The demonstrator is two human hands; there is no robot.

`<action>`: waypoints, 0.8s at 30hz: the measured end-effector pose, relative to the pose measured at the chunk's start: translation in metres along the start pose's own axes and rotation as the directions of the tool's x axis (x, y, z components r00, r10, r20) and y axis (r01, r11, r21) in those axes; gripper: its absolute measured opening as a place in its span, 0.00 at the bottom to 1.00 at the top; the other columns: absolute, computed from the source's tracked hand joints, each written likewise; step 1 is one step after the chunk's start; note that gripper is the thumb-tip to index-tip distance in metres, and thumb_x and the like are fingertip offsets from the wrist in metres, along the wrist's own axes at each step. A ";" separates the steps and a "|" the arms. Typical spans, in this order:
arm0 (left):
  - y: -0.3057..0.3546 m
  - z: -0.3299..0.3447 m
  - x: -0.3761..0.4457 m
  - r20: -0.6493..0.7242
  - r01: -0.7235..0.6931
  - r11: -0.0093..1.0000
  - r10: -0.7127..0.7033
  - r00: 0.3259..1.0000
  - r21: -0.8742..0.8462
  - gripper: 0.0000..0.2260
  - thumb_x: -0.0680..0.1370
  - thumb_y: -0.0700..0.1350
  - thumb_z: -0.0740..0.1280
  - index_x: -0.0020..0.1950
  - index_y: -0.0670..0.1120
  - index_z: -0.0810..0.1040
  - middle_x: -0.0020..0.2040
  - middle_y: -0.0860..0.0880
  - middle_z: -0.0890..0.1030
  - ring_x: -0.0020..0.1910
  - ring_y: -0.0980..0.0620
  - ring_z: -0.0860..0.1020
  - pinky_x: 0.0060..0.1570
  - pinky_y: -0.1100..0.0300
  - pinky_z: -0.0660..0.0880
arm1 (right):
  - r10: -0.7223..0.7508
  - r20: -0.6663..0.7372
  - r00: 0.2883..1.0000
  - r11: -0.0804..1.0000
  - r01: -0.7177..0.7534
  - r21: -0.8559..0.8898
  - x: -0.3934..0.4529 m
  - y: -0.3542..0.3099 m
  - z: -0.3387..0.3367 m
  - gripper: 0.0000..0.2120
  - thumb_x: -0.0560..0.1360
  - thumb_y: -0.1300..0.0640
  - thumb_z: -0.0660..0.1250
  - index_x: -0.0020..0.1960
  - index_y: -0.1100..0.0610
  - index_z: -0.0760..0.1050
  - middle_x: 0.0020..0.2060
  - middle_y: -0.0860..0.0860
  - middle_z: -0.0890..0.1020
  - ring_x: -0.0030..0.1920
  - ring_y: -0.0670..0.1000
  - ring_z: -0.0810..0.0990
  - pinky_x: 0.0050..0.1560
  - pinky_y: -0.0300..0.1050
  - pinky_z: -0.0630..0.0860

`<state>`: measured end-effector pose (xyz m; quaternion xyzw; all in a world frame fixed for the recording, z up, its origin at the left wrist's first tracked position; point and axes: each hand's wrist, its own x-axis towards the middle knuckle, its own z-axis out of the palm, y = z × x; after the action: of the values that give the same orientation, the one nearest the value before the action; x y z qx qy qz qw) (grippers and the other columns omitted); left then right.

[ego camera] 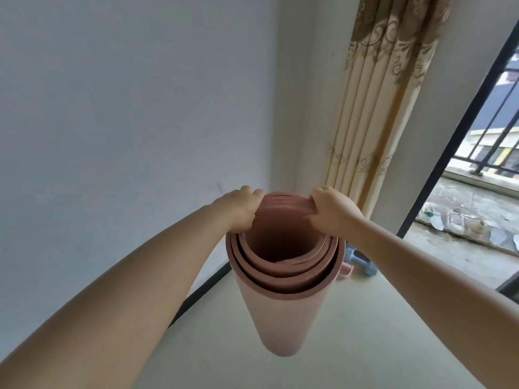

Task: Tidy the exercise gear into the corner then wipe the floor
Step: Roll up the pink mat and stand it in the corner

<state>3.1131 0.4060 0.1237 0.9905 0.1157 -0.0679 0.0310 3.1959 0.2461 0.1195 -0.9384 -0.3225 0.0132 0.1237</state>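
Note:
A rolled pink exercise mat (280,313) stands upright in the middle of the view, seen from above with its open top end toward me. My left hand (241,209) grips the top rim on its left side. My right hand (331,209) pinches the layered rim on its right side. Behind the mat, on the floor near the corner, lies a blue dumbbell (362,262) next to a small pink block (346,272), both partly hidden by the roll.
The white walls meet in a corner (283,153) straight ahead, with a black skirting strip (202,290) at the left. A beige patterned curtain (373,113) hangs at the right. A black-framed glass door (460,130) opens on a balcony with shoes (457,220). Pale floor (351,332) lies below.

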 end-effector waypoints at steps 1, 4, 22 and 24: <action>0.000 -0.001 0.023 0.002 0.008 1.000 -0.008 1.000 -0.005 0.18 0.79 0.39 0.57 0.69 0.45 0.63 0.62 0.43 0.68 0.58 0.43 0.73 0.57 0.51 0.74 | -0.009 0.008 1.000 1.000 0.009 0.001 0.024 0.011 0.002 0.12 0.73 0.59 0.63 0.54 0.63 0.72 0.51 0.56 0.74 0.46 0.56 0.73 0.43 0.46 0.71; -0.001 -0.006 0.099 0.008 0.012 1.000 -0.012 1.000 0.000 0.16 0.80 0.39 0.57 0.67 0.44 0.64 0.62 0.42 0.68 0.58 0.43 0.73 0.54 0.52 0.72 | 0.005 0.024 1.000 1.000 -0.005 0.016 0.096 0.045 0.009 0.11 0.73 0.59 0.64 0.54 0.63 0.73 0.48 0.55 0.73 0.43 0.53 0.70 0.41 0.44 0.69; -0.022 0.032 0.522 0.180 -0.010 0.990 0.035 0.983 -0.138 0.17 0.79 0.39 0.59 0.67 0.42 0.64 0.60 0.41 0.70 0.45 0.47 0.69 0.45 0.54 0.69 | 0.111 0.169 0.979 0.990 -0.124 0.069 0.464 0.220 0.095 0.14 0.72 0.61 0.63 0.58 0.61 0.71 0.55 0.55 0.74 0.57 0.57 0.73 0.60 0.48 0.67; -0.022 0.048 0.566 0.209 0.028 0.988 0.004 0.978 -0.150 0.18 0.78 0.37 0.59 0.67 0.42 0.63 0.59 0.41 0.70 0.44 0.47 0.69 0.43 0.56 0.68 | 0.103 0.211 0.972 0.987 -0.127 0.102 0.505 0.245 0.113 0.14 0.71 0.62 0.63 0.57 0.61 0.71 0.55 0.55 0.74 0.55 0.57 0.73 0.55 0.47 0.69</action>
<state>3.6479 0.5513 -0.0045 0.9719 0.1229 -0.1626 0.1178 3.7309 0.3926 -0.0215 -0.9404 -0.2774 0.1356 0.1423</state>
